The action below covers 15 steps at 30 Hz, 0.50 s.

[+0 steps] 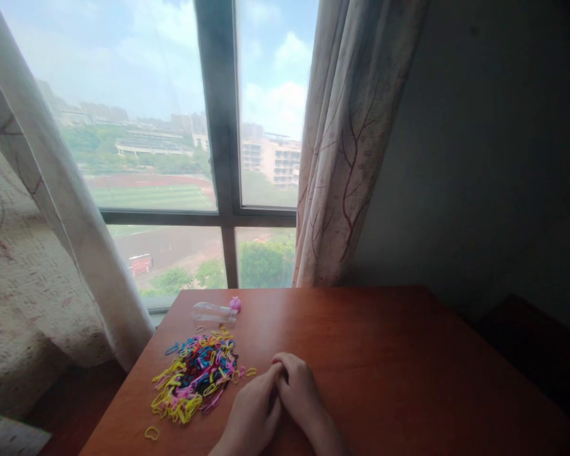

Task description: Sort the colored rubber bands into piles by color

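Note:
My left hand and my right hand rest together on the brown table, near its front edge. Their curled fingers meet at the top, and the undersides of both are hidden. No object shows in either hand. Just left of my left hand lies a loose pile of small rubber bands in yellow, pink, blue, red and black. One yellow band lies apart, close to my left fingers. Behind the pile, a clear plastic bottle with a pink top lies on its side.
The wooden table reaches back to a window. Patterned curtains hang at the left and at the right. A single yellow band sits near the table's left edge. A dark wall stands to the right.

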{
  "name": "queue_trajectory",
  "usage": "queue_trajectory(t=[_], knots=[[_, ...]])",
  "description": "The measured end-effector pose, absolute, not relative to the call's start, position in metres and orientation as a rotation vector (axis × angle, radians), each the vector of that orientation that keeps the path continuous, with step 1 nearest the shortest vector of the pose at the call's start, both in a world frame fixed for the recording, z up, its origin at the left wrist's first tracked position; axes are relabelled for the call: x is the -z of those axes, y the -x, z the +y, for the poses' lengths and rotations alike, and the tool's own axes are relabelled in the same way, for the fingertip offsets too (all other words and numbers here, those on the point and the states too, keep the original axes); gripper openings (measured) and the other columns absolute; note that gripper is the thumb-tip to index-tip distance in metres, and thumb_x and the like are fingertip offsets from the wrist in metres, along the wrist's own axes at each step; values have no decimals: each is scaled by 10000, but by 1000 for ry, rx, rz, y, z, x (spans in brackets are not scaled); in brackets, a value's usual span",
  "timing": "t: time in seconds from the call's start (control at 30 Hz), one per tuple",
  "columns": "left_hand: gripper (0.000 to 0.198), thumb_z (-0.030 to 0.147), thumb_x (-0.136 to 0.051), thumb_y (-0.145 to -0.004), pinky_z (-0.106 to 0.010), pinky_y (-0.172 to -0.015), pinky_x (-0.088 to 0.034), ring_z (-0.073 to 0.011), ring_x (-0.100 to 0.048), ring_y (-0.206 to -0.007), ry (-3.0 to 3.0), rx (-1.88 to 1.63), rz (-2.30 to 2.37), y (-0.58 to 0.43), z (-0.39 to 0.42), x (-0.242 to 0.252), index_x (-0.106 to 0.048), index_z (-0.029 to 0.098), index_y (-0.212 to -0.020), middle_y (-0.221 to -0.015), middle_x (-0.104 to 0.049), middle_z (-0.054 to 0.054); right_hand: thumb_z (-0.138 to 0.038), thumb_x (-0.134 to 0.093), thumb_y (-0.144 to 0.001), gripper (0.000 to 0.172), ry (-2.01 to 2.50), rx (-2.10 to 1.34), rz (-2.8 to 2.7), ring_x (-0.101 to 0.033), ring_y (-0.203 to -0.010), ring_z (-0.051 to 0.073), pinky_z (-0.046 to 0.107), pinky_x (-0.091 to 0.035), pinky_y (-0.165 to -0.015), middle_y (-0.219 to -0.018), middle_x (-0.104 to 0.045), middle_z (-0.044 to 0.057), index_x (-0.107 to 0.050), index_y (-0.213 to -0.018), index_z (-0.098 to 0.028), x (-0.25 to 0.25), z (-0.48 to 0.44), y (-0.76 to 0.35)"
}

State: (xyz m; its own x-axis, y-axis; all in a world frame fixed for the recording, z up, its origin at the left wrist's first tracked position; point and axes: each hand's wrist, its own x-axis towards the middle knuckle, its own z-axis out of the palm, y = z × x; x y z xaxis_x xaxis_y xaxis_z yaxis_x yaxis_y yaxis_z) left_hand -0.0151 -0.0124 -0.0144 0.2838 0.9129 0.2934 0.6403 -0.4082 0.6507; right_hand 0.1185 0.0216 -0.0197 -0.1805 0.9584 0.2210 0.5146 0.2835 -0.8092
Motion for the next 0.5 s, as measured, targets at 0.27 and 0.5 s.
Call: queue_trajectory(t=[0.27, 0.5], knots=[[349, 271, -505, -874, -237, -625, -543, -151, -672, -637, -2048, -1230, 1744, 57, -4, -5, -584, 205, -1207, -796, -708, -11, -100, -458, -878, 272, 1289, -677, -1810, -682, -853, 196, 260, -482, -776, -924, -725, 50, -696, -955, -206, 22, 22, -118], [383, 469, -488, -826, -358, -798, -558, -238, -700, -830, -1705, -1242, 2298, 193, 11, -16, -660, 205, -1043, -954, -723, -52, -99, -461, -887, 251, 1299, -589, -1802, -656, -848, 197, 274, -484, -772, -912, -704, 67, -686, -954, -187, 26, 25, -110]])
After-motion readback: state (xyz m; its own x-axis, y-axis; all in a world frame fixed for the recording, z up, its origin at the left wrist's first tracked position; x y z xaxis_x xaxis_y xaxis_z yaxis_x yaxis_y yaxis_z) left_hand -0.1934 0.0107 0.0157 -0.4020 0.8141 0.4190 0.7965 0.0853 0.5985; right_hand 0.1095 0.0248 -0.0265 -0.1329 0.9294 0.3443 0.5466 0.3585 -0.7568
